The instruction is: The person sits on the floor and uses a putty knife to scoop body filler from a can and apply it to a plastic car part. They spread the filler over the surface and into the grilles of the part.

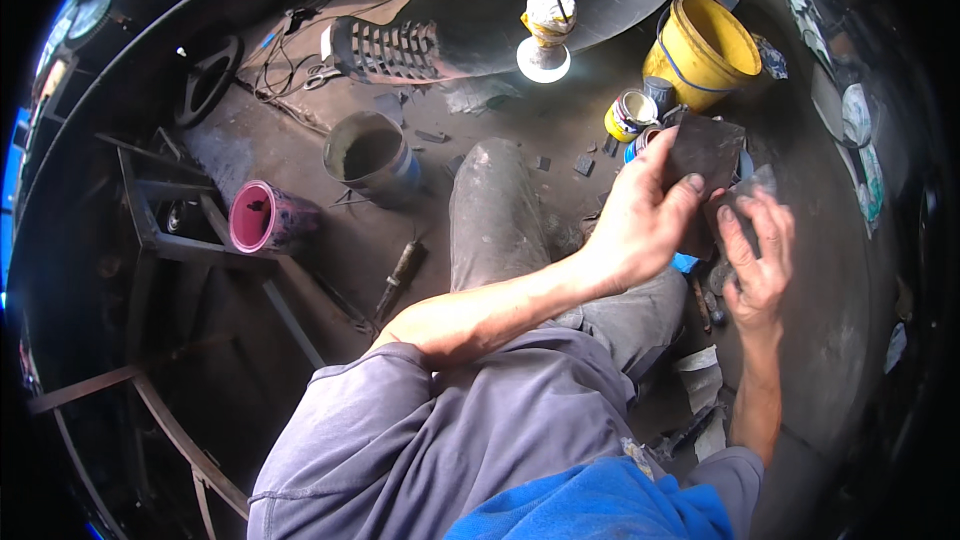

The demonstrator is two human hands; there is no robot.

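Observation:
My left hand (635, 225) reaches across to the right and is closed on a dark, roughly square sheet of sandpaper (708, 148), thumb on its near face. Beside it, my right hand (758, 265) has its fingers bent at the sheet's right lower edge, apparently pinching it. Motion blurs those fingertips and a greyish flap next to them. Behind the sheet, a blue-rimmed can (640, 145) is partly hidden. An open yellow-and-white can (632, 114) stands just beyond my left hand.
A yellow bucket (690, 65) stands far right. A lit bulb (545, 60) hangs ahead by a large curved dark panel (600, 0). On the left are a grey bucket (372, 155), a pink bucket (252, 215) and a metal frame (145, 190). Scraps litter the floor.

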